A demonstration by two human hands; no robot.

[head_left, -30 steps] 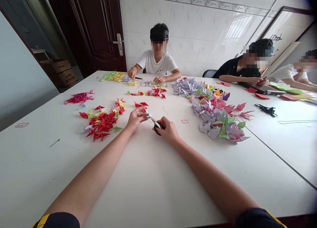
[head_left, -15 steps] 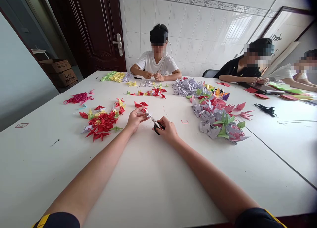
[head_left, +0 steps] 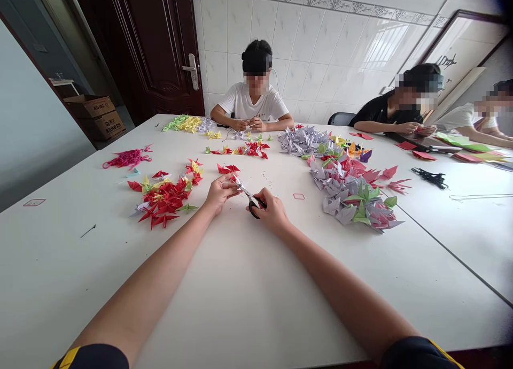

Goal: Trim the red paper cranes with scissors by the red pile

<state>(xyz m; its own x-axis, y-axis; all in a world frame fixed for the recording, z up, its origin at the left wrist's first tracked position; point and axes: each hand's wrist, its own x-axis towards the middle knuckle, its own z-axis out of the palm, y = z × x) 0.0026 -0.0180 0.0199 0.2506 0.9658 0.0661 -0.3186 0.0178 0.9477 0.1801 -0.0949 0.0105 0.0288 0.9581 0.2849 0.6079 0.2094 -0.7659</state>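
Observation:
My right hand (head_left: pixel 272 209) grips the black handles of a small pair of scissors (head_left: pixel 248 195), whose blades point up and left. My left hand (head_left: pixel 218 192) is closed in a pinch on a small red folded paper piece (head_left: pixel 231 179) right at the blade tips. Both hands rest on the white table (head_left: pixel 248 294) near its middle. A heap of mostly red paper cranes (head_left: pixel 164 195) lies just left of my left hand. Two loose red cranes (head_left: pixel 227 169) lie just beyond my fingers.
A large pile of lilac, pink and green cranes (head_left: pixel 352 192) lies to the right. Across the table a person in a white shirt (head_left: pixel 252 104) works with both hands; other people sit at the far right. Pink string (head_left: pixel 128 158) lies far left, black scissors (head_left: pixel 430 177) right.
My hands have hardly moved. The person across the table drew one hand in from the left, and both now meet in front of their chest.

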